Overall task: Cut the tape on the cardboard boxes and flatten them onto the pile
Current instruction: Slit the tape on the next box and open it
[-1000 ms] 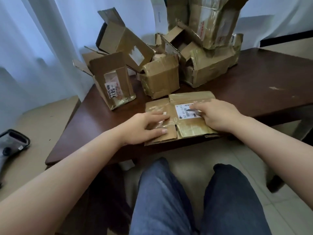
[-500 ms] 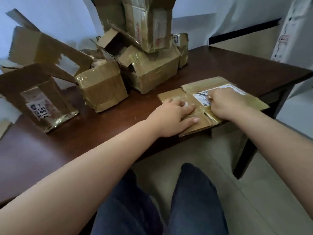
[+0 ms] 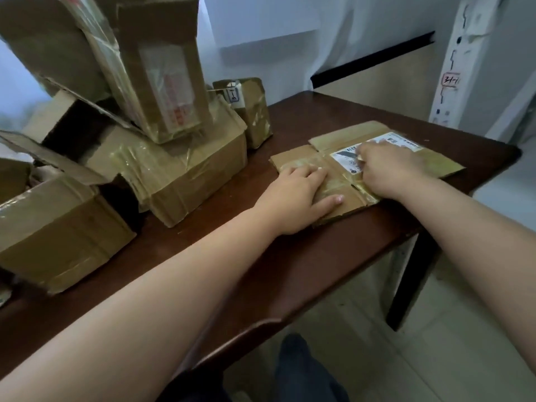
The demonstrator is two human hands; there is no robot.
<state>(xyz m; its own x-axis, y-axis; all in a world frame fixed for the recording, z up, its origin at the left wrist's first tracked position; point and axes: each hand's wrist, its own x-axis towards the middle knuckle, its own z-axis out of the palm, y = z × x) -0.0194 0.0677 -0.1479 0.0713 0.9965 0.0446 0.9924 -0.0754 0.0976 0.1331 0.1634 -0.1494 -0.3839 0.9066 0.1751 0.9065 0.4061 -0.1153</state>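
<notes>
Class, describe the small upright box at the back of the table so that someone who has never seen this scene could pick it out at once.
Start at the dark wooden table and find the heap of taped cardboard boxes on its left side. At the heap's right edge, towards the wall, stands the small upright box. Unlike its larger neighbours, it stands narrow and tall by itself, with a small white label near its top.

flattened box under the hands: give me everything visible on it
The flattened box is brown cardboard, lying flat at the table's near right corner, its near edge at the table's front edge. Glossy clear tape crosses its seams, and a white shipping label sits on top. The left hand presses flat on its left part; the right hand rests curled over the label, holding a dark blade against it.
</notes>
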